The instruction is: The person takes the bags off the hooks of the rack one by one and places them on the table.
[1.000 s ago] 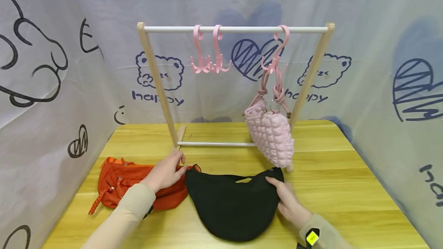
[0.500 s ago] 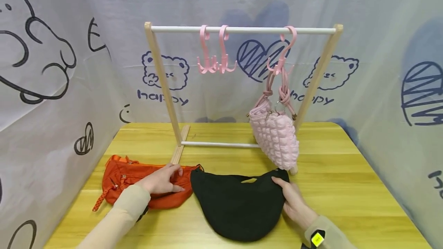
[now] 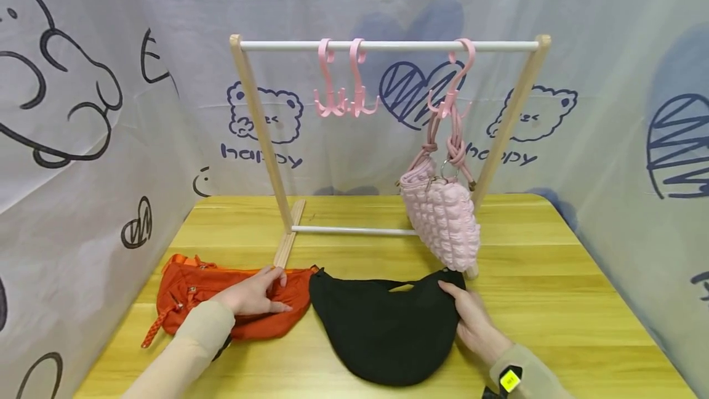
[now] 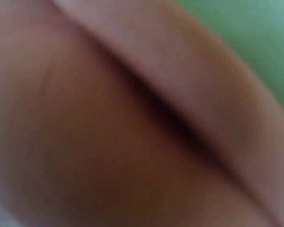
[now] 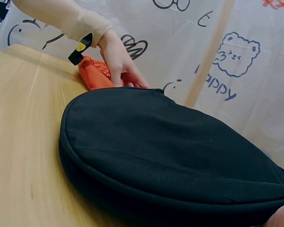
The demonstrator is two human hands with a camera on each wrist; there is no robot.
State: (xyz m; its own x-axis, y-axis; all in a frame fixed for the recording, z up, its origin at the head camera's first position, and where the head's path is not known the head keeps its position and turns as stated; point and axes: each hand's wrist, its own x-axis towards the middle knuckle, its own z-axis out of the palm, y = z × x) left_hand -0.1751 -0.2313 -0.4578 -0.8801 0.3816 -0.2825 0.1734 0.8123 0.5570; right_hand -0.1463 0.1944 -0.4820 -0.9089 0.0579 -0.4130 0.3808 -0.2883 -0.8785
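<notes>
A black half-moon bag (image 3: 388,331) lies on the table in front of the rack. My right hand (image 3: 477,325) pinches its right upper corner, thumb on top; only a bit of that hand shows at the edge of the right wrist view. To the left sits an orange-red waist bag (image 3: 188,288) with zips and a braided cord. Over its right part my left hand (image 3: 252,293) rests with relaxed, slightly bent fingers, close to the black bag's left corner. In the right wrist view the black bag (image 5: 156,146) hides much of the orange bag (image 5: 93,73).
A wooden-legged rack with a white rail (image 3: 388,46) stands behind the bags. Two pink hooks hang left of middle, one of them a pink hook (image 3: 357,79) without a bag. A third pink hook (image 3: 451,88) carries a quilted pink bag (image 3: 443,220). Printed cloth surrounds the table.
My left hand has left the black bag's left corner and moved left and down onto the orange bag, which has shifted slightly left. My right hand keeps its hold; the head view has turned slightly.
</notes>
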